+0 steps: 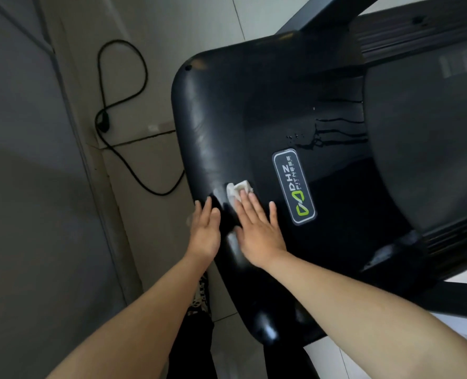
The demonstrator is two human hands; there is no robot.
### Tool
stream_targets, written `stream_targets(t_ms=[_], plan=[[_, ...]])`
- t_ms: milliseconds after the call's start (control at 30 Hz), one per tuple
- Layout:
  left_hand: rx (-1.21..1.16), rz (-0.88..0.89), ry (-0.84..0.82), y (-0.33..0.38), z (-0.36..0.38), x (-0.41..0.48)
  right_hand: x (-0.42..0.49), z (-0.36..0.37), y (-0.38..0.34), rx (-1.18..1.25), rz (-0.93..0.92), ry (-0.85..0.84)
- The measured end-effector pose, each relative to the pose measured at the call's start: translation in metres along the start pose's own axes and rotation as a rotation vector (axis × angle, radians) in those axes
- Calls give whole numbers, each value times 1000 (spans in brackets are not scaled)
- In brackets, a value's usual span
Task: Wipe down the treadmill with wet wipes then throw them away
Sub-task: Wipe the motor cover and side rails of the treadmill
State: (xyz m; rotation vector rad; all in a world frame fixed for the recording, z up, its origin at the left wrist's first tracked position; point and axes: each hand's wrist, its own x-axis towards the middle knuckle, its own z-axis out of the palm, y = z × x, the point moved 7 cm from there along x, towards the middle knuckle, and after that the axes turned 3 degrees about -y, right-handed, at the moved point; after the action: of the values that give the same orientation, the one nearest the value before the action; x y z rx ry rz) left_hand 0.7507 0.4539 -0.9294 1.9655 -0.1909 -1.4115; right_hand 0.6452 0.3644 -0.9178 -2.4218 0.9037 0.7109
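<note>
The black motor cover of the treadmill (254, 110) fills the middle of the view, with a grey logo badge (294, 186) on it. A crumpled white wet wipe (236, 190) lies on the cover's near left part. My right hand (257, 231) presses flat on the wipe, fingers straight, and the wipe sticks out past the fingertips. My left hand (205, 231) rests flat on the cover's left edge, fingers straight, holding nothing. Wet streaks run down the cover toward the grey running belt (423, 138).
A black power cable (123, 110) loops over the light tiled floor left of the treadmill. A grey wall (30, 160) runs along the left. The treadmill's upright bars (317, 15) cross the top, and a side rail (445, 242) runs at the right.
</note>
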Motion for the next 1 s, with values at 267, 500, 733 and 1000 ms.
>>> stream_targets(t_ms=[267,500,733,1000], plan=[[99,-19,-51,0,6,1,-1,-2,42,312,363,110],[24,-19,12,16,15,-1,-8,17,-10,17,-117,-43],[40,-65,5,4,5,-3,-5,0,53,-32,125,52],[118,-73,36,24,16,-4,-6,2,14,106,-37,-8]])
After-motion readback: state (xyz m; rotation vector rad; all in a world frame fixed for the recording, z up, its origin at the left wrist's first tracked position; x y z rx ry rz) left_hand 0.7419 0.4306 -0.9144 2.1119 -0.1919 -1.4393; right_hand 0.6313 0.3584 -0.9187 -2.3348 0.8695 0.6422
